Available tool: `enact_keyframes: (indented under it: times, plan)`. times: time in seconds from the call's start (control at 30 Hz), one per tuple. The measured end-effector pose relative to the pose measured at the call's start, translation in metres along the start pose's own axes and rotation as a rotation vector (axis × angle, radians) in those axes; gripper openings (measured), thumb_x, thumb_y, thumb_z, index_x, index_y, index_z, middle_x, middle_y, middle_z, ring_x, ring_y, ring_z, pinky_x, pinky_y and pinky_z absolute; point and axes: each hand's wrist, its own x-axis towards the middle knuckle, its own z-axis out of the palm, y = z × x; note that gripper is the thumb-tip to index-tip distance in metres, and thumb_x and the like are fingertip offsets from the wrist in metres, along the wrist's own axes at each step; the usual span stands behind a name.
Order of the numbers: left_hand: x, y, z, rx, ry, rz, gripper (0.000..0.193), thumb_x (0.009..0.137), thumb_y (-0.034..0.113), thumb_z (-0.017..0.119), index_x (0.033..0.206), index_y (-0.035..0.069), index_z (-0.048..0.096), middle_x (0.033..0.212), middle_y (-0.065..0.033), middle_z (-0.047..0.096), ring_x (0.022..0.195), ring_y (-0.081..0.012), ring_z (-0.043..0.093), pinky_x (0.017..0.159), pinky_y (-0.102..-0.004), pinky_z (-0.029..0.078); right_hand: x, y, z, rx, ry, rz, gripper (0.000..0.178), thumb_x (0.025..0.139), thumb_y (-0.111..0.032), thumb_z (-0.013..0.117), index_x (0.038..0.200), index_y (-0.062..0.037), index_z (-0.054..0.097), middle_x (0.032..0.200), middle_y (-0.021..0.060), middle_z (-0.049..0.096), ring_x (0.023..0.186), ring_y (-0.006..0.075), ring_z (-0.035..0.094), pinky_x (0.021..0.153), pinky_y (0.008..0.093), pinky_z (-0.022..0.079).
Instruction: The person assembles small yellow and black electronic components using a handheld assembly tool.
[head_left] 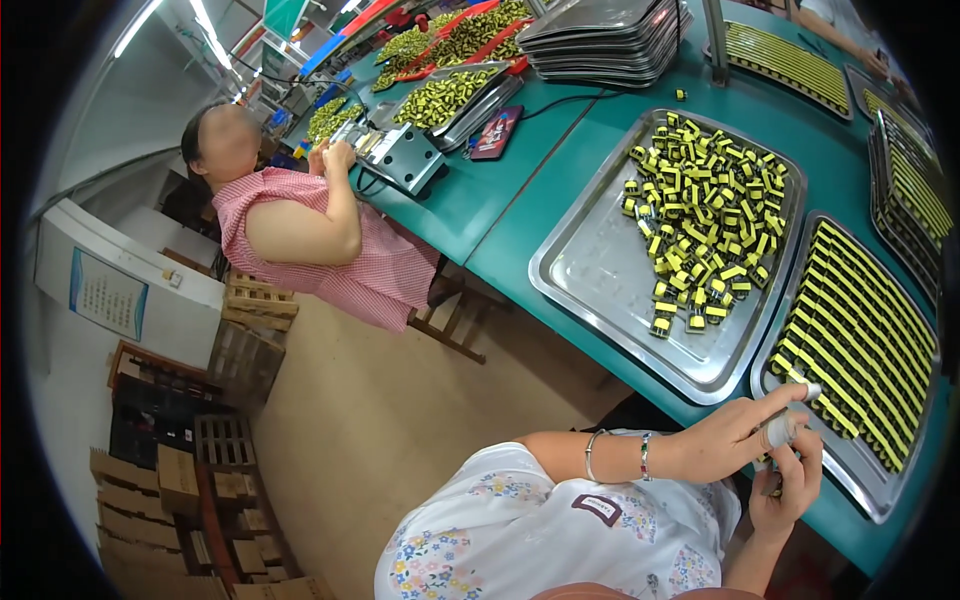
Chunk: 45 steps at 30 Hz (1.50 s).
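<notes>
At about four o'clock in the view, we hold our two hands together just over the near edge of a green worktable (480, 215). Our left hand (735, 432), a bangle and a bead bracelet on its wrist, curls its taped fingers around a small pale part (781, 428), forefinger stretched out toward two o'clock. Our right hand (790, 482) sits just beneath it at five o'clock, fingers closed on something dark that we cannot make out.

Just beyond our hands, at three o'clock, a steel tray (860, 478) carries yellow-and-black parts laid in neat rows (860, 345). Beside it, toward one o'clock, a second steel tray (600, 270) holds a loose heap of the same parts (705, 215). A stack of trays (605, 40) stands at twelve o'clock.

At ten o'clock a co-worker in a pink checked top (310, 245) sits at the same table, both hands raised by a small grey machine (405, 160). Wooden crates and cardboard boxes (190, 480) are stacked on the tan floor at eight o'clock, beside a white cabinet (120, 280).
</notes>
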Motion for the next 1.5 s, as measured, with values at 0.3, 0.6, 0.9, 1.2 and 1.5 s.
enact_keyframes:
  times: [0.3, 0.6, 0.9, 1.2, 1.5]
  plan:
    - [0.002, -0.003, 0.005, 0.061, 0.079, 0.058, 0.045, 0.099, 0.029, 0.039, 0.132, -0.001, 0.044, 0.099, -0.0162, 0.067, 0.08, -0.024, 0.068, 0.064, -0.029, 0.054, 0.006, -0.007, 0.002, -0.021, 0.005, -0.013, 0.033, 0.065, 0.007, 0.06, 0.097, 0.0005, 0.06, 0.09, 0.0155, 0.058, 0.083, 0.0313, 0.057, 0.069, 0.037, 0.046]
    - [0.007, -0.023, 0.012, 0.04, 0.2, 0.21, 0.04, 0.093, 0.022, 0.045, 0.125, -0.002, 0.047, 0.081, -0.0162, 0.064, 0.057, -0.0212, 0.06, 0.057, -0.0302, 0.048, 0.002, -0.013, 0.004, -0.055, 0.028, 0.039, 0.037, 0.061, 0.009, 0.058, 0.097, 0.0004, 0.061, 0.088, 0.0148, 0.056, 0.08, 0.0301, 0.056, 0.07, 0.0357, 0.046]
    - [0.002, 0.011, 0.011, -0.137, 0.049, -0.187, 0.048, 0.099, 0.035, 0.04, 0.133, 0.002, 0.045, 0.109, -0.0112, 0.065, 0.072, -0.0136, 0.061, 0.061, -0.025, 0.049, -0.014, -0.027, -0.02, -0.126, 0.073, 0.101, 0.032, 0.067, 0.008, 0.058, 0.098, 0.0003, 0.061, 0.087, 0.0145, 0.056, 0.079, 0.0285, 0.054, 0.072, 0.0346, 0.045]
    - [-0.02, 0.027, -0.059, 0.492, 0.675, 0.035, 0.036, 0.082, -0.003, 0.054, 0.117, 0.001, 0.057, 0.112, -0.0087, 0.061, 0.105, -0.0201, 0.057, 0.092, -0.0311, 0.044, -0.033, 0.008, -0.085, -0.259, 0.34, 0.383, 0.028, 0.072, 0.009, 0.06, 0.1, 0.0035, 0.06, 0.103, 0.012, 0.062, 0.094, 0.0205, 0.057, 0.082, 0.0298, 0.045]
    - [-0.03, 0.008, -0.113, 0.906, 0.702, -0.024, 0.03, 0.089, 0.007, 0.057, 0.118, 0.0, 0.058, 0.104, -0.0038, 0.066, 0.071, -0.0063, 0.047, 0.061, -0.0217, 0.036, -0.018, 0.031, -0.106, -0.546, 0.138, 0.583, 0.033, 0.068, 0.013, 0.059, 0.098, 0.0, 0.059, 0.099, 0.0099, 0.056, 0.085, 0.0261, 0.061, 0.075, 0.0324, 0.049]
